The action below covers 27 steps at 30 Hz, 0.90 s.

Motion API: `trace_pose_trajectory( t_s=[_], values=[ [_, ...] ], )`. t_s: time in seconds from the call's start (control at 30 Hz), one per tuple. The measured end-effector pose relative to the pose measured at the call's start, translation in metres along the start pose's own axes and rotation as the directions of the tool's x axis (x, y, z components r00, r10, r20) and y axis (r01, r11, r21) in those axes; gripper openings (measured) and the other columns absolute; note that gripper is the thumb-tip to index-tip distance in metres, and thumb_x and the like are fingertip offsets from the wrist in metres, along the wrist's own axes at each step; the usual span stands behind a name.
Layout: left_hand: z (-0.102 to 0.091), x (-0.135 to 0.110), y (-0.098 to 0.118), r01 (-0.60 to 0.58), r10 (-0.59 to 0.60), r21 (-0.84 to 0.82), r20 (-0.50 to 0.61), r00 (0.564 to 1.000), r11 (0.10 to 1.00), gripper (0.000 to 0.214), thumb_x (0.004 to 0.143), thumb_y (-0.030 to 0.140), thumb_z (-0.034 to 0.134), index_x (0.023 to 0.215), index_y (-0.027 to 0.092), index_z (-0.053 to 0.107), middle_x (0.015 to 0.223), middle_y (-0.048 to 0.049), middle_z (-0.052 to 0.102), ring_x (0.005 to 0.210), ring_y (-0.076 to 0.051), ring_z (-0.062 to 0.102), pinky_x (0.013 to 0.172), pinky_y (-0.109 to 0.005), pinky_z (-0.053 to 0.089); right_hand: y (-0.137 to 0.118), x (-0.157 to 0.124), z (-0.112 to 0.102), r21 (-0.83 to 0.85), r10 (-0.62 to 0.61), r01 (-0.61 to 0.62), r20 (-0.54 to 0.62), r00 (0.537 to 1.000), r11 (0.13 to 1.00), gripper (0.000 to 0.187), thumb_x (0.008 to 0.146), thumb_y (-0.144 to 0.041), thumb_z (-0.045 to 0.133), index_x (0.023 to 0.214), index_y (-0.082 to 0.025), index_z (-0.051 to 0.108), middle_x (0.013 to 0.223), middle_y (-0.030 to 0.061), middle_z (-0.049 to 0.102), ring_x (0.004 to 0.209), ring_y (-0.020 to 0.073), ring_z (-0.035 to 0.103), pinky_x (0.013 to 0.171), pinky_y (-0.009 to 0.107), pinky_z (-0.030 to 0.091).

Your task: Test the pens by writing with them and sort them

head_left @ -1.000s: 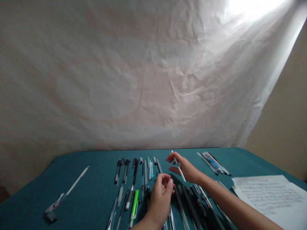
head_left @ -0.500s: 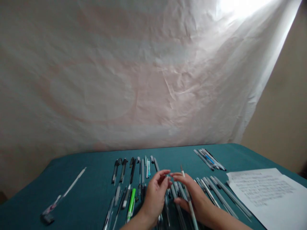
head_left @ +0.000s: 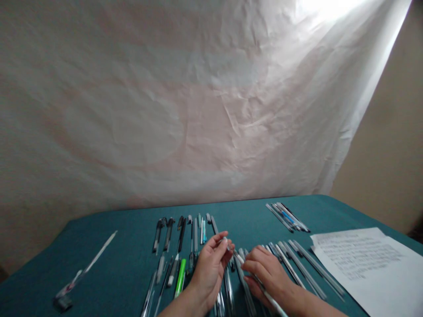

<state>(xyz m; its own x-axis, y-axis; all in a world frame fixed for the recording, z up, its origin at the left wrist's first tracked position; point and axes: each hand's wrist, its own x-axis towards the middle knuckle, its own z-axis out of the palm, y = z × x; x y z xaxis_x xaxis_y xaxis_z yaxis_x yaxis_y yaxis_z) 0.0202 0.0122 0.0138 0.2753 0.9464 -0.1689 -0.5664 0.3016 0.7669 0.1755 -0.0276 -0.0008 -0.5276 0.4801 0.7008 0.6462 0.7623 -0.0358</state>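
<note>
My right hand (head_left: pixel 269 273) is closed around a slim white pen (head_left: pixel 269 297), whose narrow tip points up and left toward my other hand. Between the thumb and index finger of my left hand (head_left: pixel 211 264) is a small pale piece (head_left: pixel 225 240), too small to make out its kind. The pen tip and that piece are close together, and I cannot tell whether they touch. Under and around both hands lie clear pen parts, among them a long clear barrel (head_left: pixel 244 286). A bright green pen or marker (head_left: pixel 180 276) lies left of my left wrist.
Several dark-capped pens (head_left: pixel 168 233) lie in a row farther back. Clear and white barrels (head_left: pixel 306 273) lie at right, beside written paper sheets (head_left: pixel 363 264). Behind is a bundle of thin refills (head_left: pixel 288 217). A white stick-like item (head_left: pixel 99 255) lies far left on the green cloth (head_left: pixel 125 273).
The white pen has swung from steeply upright to a lower slant, its tip now nearer my left hand. My right fingers have closed in, and my left fingers pinch the small pale piece.
</note>
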Motion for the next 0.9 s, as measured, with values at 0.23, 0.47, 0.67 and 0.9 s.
trace_pose_trajectory(
  t_s=[0.23,0.47,0.67,0.9],
  values=[
    [0.003,-0.005,-0.002,0.009,-0.009,-0.008,-0.002,1.0,1.0,0.022,0.071,0.013,0.065,0.092,0.015,0.059,0.079,-0.0033,0.062,0.072,-0.01,0.06,0.072,-0.022,0.048,-0.001,0.002,-0.002,-0.043,-0.012,0.013,0.012,1.0,0.999,0.019,0.076,-0.011,0.048,0.094,-0.016,0.046,0.073,0.0037,0.057,0.064,0.0152,0.047,0.059,0.03,0.034],
    [0.005,-0.011,-0.01,0.036,-0.036,-0.021,0.035,0.999,0.999,0.023,0.071,0.014,0.064,0.093,0.013,0.058,0.077,-0.0039,0.063,0.071,-0.011,0.06,0.073,-0.023,0.048,0.0,0.003,-0.001,-0.086,-0.03,0.031,0.01,0.999,0.996,0.017,0.078,-0.01,0.047,0.093,-0.017,0.047,0.073,0.0032,0.058,0.062,0.0142,0.046,0.058,0.029,0.035],
    [0.007,-0.013,-0.015,0.025,-0.025,-0.018,-0.016,1.0,1.0,0.029,0.068,0.014,0.068,0.095,0.012,0.059,0.079,-0.0056,0.064,0.07,-0.011,0.06,0.069,-0.022,0.049,-0.001,0.0,-0.001,-0.047,-0.062,0.063,0.007,0.998,0.997,0.018,0.079,-0.008,0.045,0.094,-0.016,0.046,0.073,0.004,0.057,0.064,0.0146,0.047,0.058,0.029,0.036],
    [0.008,-0.013,-0.011,0.017,-0.017,0.013,-0.006,1.0,1.0,0.029,0.067,0.015,0.069,0.095,0.012,0.06,0.08,-0.0059,0.065,0.07,-0.01,0.06,0.067,-0.02,0.049,-0.002,0.004,-0.002,-0.039,-0.052,0.053,0.024,0.998,0.998,0.016,0.08,-0.007,0.045,0.093,-0.016,0.046,0.072,0.0037,0.057,0.063,0.0142,0.046,0.058,0.028,0.036]
  ],
)
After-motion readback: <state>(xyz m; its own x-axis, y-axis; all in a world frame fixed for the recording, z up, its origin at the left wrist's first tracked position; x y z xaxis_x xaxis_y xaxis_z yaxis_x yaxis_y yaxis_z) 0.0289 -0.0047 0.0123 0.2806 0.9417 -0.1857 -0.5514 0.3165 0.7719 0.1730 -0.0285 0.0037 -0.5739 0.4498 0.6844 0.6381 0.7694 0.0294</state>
